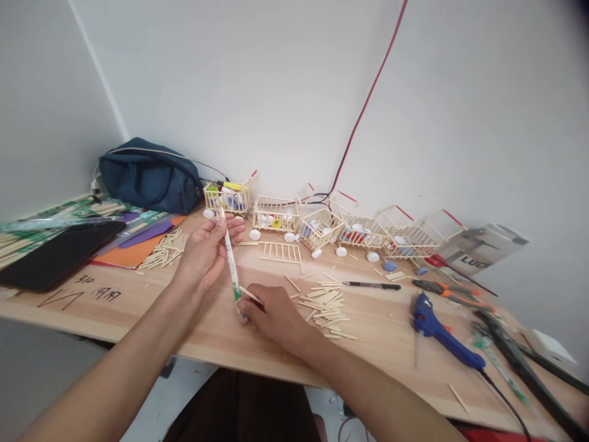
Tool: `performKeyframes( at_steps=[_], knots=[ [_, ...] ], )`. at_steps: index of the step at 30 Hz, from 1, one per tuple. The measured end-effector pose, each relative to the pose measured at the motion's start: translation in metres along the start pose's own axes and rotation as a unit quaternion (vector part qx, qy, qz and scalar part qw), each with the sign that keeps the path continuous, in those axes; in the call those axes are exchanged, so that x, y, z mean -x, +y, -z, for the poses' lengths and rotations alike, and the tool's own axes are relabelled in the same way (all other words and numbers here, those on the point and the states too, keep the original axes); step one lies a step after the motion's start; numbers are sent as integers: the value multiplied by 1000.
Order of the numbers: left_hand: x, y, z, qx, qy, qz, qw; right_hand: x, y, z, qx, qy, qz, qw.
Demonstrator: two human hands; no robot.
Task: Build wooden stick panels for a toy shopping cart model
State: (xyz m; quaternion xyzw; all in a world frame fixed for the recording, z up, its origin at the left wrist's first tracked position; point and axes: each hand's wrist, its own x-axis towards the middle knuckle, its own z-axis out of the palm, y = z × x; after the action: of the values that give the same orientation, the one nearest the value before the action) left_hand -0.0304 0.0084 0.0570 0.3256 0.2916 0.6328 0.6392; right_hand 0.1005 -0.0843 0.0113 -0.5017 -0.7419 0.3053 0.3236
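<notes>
Centrally, both hands hold one wrapped stick [231, 265], a slim rod in a white paper sleeve with green print, and every position below is given relative to it. The left hand [207, 248] is closed round its upper end, fingers and thumb curled against the sleeve. The right hand [275, 316] pinches its lower end, which sits on or just above the table [216, 334]. Gripping at both ends probably keeps so thin a rod from bending or twisting, and the low end seems to take support from the board. Just right of the stick lies a loose pile of cut sticks [327, 304], close to the right hand and likely kept within easy reach. Left of it, past the left hand, a second pile [163, 248] lies beside an orange sheet [122, 253]. Behind it lies a flat ladder-like panel [280, 252], and farther back a row of small stick carts [322, 226] stands along the wall, with white caps [254, 234] scattered at their feet. Farther right come a black pen [372, 285], then orange-handled pliers [446, 290] and a blue glue gun [437, 331], grouped apart from the wood pieces. Far left and behind rests a dark blue bag [147, 175].
</notes>
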Motion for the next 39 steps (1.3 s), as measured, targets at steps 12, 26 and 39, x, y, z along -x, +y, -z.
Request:
performKeyframes(
  at_steps=[12, 26, 39],
  knots=[
    [33, -16, 9, -64, -115, 105, 986, -5, 10, 31, -76, 166, -42, 982],
    [91, -18, 18, -230, -281, 239, 900, -8, 32, 71, -263, 322, -104, 903],
    [-69, 128, 115, -379, 31, -190, 905, 6, 43, 129, -451, 429, -44, 782]
  ],
)
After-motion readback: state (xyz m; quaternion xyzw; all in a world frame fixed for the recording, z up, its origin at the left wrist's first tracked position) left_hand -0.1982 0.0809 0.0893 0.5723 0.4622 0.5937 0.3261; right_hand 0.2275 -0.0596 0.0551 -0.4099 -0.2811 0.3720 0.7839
